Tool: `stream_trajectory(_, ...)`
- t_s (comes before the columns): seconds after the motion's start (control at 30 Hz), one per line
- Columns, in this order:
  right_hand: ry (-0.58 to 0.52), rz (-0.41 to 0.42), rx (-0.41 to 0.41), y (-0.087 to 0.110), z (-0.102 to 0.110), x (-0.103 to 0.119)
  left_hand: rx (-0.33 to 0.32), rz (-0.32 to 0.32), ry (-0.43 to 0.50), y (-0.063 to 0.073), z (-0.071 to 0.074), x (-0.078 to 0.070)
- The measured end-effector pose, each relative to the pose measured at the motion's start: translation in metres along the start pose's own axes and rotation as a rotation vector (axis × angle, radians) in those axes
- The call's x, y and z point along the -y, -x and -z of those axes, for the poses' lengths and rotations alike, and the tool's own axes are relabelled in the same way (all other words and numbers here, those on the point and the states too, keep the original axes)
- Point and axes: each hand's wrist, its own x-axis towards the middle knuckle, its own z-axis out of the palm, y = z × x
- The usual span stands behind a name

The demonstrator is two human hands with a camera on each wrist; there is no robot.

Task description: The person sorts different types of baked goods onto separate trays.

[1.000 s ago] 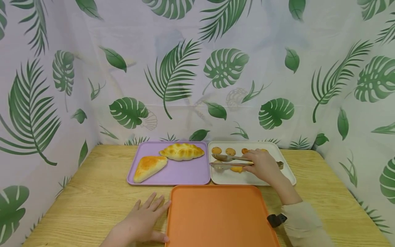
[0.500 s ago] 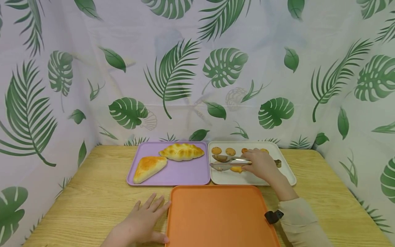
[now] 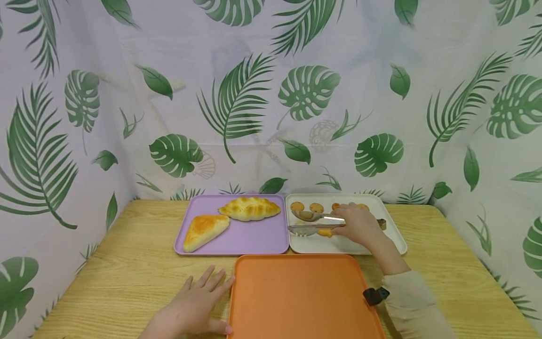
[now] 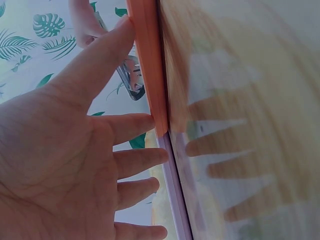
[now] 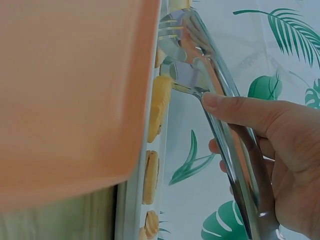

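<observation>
My right hand (image 3: 360, 228) grips metal serving tongs (image 5: 227, 155), its thumb on one arm and fingers on the other. The tongs lie nearly level over the white tray (image 3: 395, 242), their ends parted at its left side. Whether anything sits between the ends is unclear. Behind them on the tray are two small round cookies (image 3: 306, 207), and a yellow-orange pastry piece (image 3: 324, 233) shows beside the lower arm. The hand hides other pieces. My left hand (image 3: 190, 301) lies with fingers spread, thumb and index finger touching the left edge of the orange tray (image 3: 296, 296).
A purple tray (image 3: 254, 240) at the back left bears a triangular bread (image 3: 205, 232) and a braided bread (image 3: 250, 208). It abuts the white tray. All the trays stand on a wooden table (image 3: 114, 282) before a leaf-patterned cloth (image 3: 271, 117).
My right wrist and sleeve have shifted slightly left, while the tongs stay over the same part of the white tray. The left hand has stayed on the orange tray's edge.
</observation>
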Motion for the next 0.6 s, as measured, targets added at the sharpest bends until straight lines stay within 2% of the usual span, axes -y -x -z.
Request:
stream_trajectory(0.27, 0.010, 0.024, -0.077, 0.016, 0.012, -0.005, 0.009, -0.002, 0.005, 0.000, 0.000, 0.000)
stream_trajectory(0.43, -0.030, 0.010, -0.122, 0.036, 0.026, -0.009, 0.015, -0.003, -0.006, -0.001, 0.001, 0.000)
stream_trajectory(0.6, -0.039, -0.014, -0.135, 0.059, 0.041, -0.015, 0.016, 0.001, -0.008, -0.001, 0.001, 0.000)
